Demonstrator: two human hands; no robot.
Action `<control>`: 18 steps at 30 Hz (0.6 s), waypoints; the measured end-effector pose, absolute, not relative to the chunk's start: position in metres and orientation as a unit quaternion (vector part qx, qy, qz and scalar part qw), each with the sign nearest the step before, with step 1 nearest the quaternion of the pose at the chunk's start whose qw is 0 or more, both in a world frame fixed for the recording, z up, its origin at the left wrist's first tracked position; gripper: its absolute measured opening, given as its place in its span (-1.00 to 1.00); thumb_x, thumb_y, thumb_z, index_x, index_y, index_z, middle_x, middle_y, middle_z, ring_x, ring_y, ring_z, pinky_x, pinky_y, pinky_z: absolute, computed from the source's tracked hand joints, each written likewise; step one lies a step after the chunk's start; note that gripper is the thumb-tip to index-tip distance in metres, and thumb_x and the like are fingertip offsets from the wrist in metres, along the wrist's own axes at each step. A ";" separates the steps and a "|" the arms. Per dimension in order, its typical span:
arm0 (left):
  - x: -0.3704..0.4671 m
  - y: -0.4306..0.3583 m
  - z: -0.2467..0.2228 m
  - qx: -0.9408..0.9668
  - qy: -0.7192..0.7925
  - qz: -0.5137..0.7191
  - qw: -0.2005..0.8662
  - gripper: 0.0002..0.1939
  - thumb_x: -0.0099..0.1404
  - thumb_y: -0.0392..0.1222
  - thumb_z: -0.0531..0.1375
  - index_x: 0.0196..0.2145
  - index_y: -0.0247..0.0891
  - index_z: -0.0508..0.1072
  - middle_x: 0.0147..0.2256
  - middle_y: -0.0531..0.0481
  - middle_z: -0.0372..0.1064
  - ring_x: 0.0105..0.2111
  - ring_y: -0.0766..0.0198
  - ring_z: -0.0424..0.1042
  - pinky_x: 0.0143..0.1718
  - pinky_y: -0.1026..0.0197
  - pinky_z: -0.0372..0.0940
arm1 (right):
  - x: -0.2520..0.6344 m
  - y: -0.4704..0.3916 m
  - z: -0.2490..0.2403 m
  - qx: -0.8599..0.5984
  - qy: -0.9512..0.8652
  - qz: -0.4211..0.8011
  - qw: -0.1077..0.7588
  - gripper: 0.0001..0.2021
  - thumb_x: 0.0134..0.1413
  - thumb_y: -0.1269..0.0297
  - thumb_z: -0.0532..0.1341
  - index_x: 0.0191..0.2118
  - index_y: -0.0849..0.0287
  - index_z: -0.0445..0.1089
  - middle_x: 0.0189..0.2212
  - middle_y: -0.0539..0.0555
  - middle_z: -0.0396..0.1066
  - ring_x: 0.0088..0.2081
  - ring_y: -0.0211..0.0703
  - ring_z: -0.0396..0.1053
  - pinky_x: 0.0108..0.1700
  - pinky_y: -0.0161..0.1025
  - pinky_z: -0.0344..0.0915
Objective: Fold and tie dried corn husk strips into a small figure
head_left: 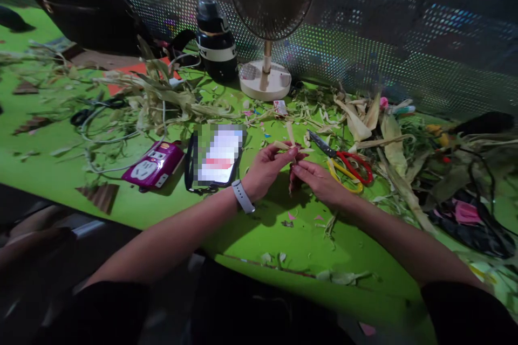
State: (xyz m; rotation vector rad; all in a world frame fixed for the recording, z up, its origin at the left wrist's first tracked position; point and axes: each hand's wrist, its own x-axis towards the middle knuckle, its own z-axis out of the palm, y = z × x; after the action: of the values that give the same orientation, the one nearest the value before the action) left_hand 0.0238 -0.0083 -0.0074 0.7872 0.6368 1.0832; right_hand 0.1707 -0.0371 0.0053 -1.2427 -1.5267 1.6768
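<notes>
A bright green worktop carries everything here. A large black rounded bag sits at its far left, and a round-headed fan on a pale circular base stands at the back centre. Dry, straw-coloured husks are heaped at right and left. Beside the fan stands a dark bottle with a white band.

The left hand and right hand meet near the middle, the fingers of both pinched on a pale bundle of husk strips above the worktop; its lower end is hard to make out in the shadow.

A lit phone and a glossy purple socket block lie left of the hands, and open scissors with red and yellow handles just right. A light grey wristband circles the left wrist.
</notes>
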 end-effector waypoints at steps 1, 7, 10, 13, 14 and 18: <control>0.023 -0.008 -0.007 0.356 0.293 0.491 0.740 -0.76 -0.01 -0.14 0.38 -0.44 -0.30 0.44 -0.24 0.04 0.45 -0.25 0.31 0.51 -0.08 0.19 0.34 | 0.171 -0.037 0.005 -0.460 -0.567 0.626 0.272 -0.61 0.13 -0.08 0.11 -0.44 0.18 0.27 -0.56 -0.02 0.38 -0.49 -0.29 0.35 -0.37 -0.30 0.28; 0.017 -0.006 -0.002 0.364 0.296 0.438 0.767 -0.77 0.02 -0.17 0.36 -0.33 -0.27 0.52 -0.19 -0.03 0.47 -0.28 0.35 0.47 -0.16 0.23 0.34 | 0.171 -0.040 0.012 -0.480 -0.548 0.633 0.262 -0.65 0.17 0.00 0.10 -0.47 0.18 0.24 -0.60 -0.04 0.33 -0.56 -0.32 0.28 -0.44 -0.32 0.24; 0.013 -0.004 0.002 0.468 0.294 0.420 0.720 -0.80 0.13 -0.09 0.28 -0.34 -0.25 0.54 -0.17 -0.05 0.48 -0.24 0.31 0.44 -0.13 0.20 0.31 | 0.171 -0.042 0.018 -0.501 -0.551 0.622 0.243 -0.65 0.17 0.01 0.10 -0.47 0.19 0.25 -0.59 -0.04 0.30 -0.54 -0.32 0.27 -0.45 -0.33 0.22; 0.010 -0.005 0.008 0.606 0.330 0.431 0.581 -0.81 0.18 -0.07 0.23 -0.34 -0.23 0.56 -0.14 -0.07 0.48 -0.13 0.24 0.40 -0.04 0.19 0.24 | 0.172 -0.041 0.021 -0.512 -0.576 0.590 0.240 -0.66 0.14 0.01 0.14 -0.47 0.18 0.23 -0.61 -0.07 0.23 -0.55 -0.34 0.19 -0.48 -0.34 0.15; 0.009 -0.006 0.009 0.643 0.339 0.434 0.533 -0.81 0.21 -0.07 0.21 -0.32 -0.21 0.56 -0.15 -0.08 0.48 -0.12 0.22 0.39 -0.03 0.19 0.22 | 0.172 -0.041 0.021 -0.508 -0.586 0.584 0.241 -0.66 0.13 0.00 0.15 -0.48 0.17 0.22 -0.62 -0.08 0.21 -0.56 -0.35 0.16 -0.49 -0.34 0.13; 0.006 -0.005 0.013 0.746 0.377 0.409 0.366 -0.72 0.31 -0.03 0.09 -0.26 -0.21 0.54 -0.26 -0.10 0.46 -0.18 0.19 0.36 -0.08 0.15 0.21 | 0.176 -0.038 0.014 -0.481 -0.597 0.603 0.223 -0.65 0.13 -0.03 0.13 -0.46 0.18 0.22 -0.61 -0.08 0.21 -0.57 -0.34 0.18 -0.49 -0.34 0.16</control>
State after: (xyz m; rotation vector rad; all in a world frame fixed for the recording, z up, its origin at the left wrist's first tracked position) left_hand 0.0060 -0.0055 0.0129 1.9170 0.9690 1.0517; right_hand 0.1760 -0.0376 0.0142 -1.3279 -1.6484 1.6642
